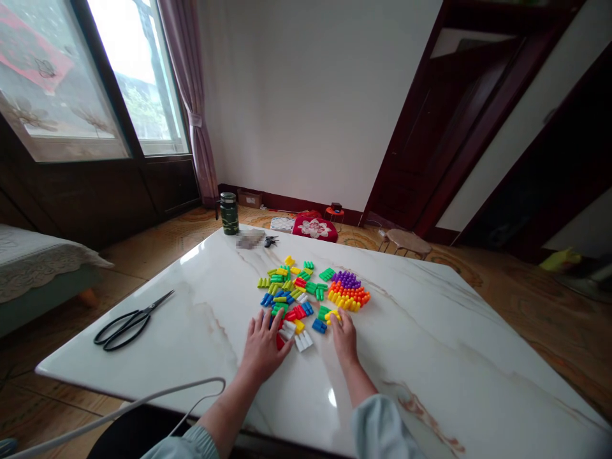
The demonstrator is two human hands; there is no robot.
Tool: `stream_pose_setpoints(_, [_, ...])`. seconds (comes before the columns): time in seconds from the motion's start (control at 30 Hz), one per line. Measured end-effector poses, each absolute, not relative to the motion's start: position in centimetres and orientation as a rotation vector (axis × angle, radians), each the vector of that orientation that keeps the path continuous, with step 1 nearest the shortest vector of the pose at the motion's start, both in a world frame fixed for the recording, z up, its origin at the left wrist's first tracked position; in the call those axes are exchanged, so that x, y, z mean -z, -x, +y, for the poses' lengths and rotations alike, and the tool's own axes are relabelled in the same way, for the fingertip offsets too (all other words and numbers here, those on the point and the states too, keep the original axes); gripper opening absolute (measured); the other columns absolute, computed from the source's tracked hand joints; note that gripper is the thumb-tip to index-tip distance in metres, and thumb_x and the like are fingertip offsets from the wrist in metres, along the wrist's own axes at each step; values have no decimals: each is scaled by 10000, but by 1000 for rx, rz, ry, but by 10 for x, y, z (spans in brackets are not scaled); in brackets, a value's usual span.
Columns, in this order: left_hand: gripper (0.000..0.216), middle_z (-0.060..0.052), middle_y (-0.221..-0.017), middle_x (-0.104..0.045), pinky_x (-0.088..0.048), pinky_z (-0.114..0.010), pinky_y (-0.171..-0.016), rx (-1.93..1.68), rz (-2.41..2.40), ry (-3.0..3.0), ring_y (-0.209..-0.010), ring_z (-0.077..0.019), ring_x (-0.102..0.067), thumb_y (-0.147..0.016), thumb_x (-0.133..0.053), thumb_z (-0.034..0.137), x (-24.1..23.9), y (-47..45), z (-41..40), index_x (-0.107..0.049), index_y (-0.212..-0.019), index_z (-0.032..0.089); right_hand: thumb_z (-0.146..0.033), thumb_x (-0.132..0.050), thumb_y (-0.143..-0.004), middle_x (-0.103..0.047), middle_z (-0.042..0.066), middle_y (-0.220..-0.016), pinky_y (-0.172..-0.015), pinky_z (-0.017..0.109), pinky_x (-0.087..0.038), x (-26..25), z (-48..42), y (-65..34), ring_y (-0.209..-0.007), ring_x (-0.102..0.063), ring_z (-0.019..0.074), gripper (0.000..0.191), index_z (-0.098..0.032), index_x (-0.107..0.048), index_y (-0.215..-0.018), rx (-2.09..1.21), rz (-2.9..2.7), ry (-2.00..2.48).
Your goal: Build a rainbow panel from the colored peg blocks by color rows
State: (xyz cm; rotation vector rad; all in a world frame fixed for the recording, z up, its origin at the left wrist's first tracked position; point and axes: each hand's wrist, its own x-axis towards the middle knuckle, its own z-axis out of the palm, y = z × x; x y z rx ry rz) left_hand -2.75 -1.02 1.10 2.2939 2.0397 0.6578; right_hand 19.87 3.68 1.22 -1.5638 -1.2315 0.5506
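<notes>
My left hand (264, 344) lies palm down at the near edge of a loose pile of plastic building blocks, fingers spread, touching white (288, 329) and red blocks partly hidden beneath it. My right hand (346, 336) has thumb and fingers closed on a yellow block (331, 315) at the pile's right side. Near it lie a blue block (319, 326) and a green block (324, 312). Farther right, purple blocks (347, 279), orange blocks (351, 292) and yellow blocks (344, 302) stand together in colour-sorted rows. Green, yellow, red, blue and white blocks are mixed in the pile.
Black-handled scissors (134, 320) rest on the marble-patterned table (430, 357) at left. A camouflage flask (229, 214), a blurred item (250, 239) and keys (270, 241) are at the far edge. A white cable (143, 403) crosses the lower left. Beyond stands a round stool (408, 241).
</notes>
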Motion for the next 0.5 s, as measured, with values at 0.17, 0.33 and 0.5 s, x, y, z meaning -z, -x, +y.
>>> stream_pose_setpoints(0.17, [732, -145, -1479, -439, -221, -538, -1151, -657, 2049, -2288, -1418, -340, -307, -845, -523, 551, -9, 29, -10, -362, -1484, 232, -387, -538, -760, -636, 175, -1232, -1063, 417, -392, -21, 49, -148, -1226, -537, 270, 250, -176, -638, -850, -595, -1431, 1439])
stream_pose_setpoints(0.33, [724, -134, -1473, -448, -227, -532, -1149, -690, 2045, -2289, -1419, -336, -302, -847, -525, 542, -7, 29, -10, -356, -1486, 246, -419, -600, -715, -708, 106, -955, -859, 367, -519, -42, 48, -156, -935, -658, 241, 296, -176, -611, -885, -768, -1394, 1365])
stream_pose_setpoints(0.5, [731, -137, -1464, -458, -217, -535, -1152, -683, 2034, -2284, -1416, -346, -303, -851, -511, 567, -7, 29, -9, -357, -1487, 242, -394, -645, -639, -673, 32, -760, -663, 294, -519, -56, 45, -209, -704, -635, 188, 271, -179, -598, -798, -870, -1398, 1426])
